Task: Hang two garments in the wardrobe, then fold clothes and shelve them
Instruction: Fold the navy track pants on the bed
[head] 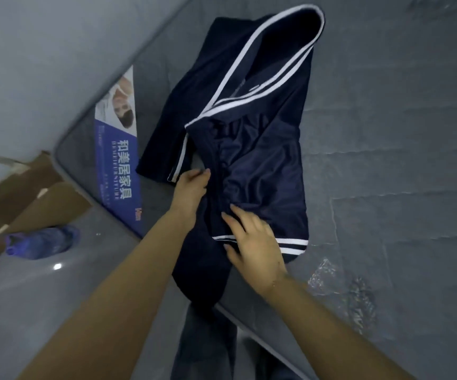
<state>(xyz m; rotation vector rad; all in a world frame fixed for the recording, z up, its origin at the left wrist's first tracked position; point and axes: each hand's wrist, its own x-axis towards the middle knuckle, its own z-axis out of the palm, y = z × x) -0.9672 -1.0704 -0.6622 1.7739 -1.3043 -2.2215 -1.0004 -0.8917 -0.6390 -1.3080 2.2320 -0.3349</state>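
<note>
**Navy garment spread on the mattress, both hands on it**

A navy-blue shiny sports garment with white stripes (252, 133) lies partly folded across the centre of the frame on a grey quilted mattress (386, 160), its striped end reaching the upper centre and its lower end draping over the mattress edge at the lower centre. The right hand (252, 242) lies flat on the cloth near a white-striped hem, fingers (235, 219) straight and spread apart. The left hand (190, 187) is at the garment's left edge, just left of centre, fingers curled onto a fold of the fabric. On the mattress's left border sits a blue and white printed label with Chinese characters (119, 160). At the left of the frame, on the glossy grey floor (29, 297), lie brown cardboard pieces (29, 193) and a crumpled blue shoe cover (42, 241).
</note>
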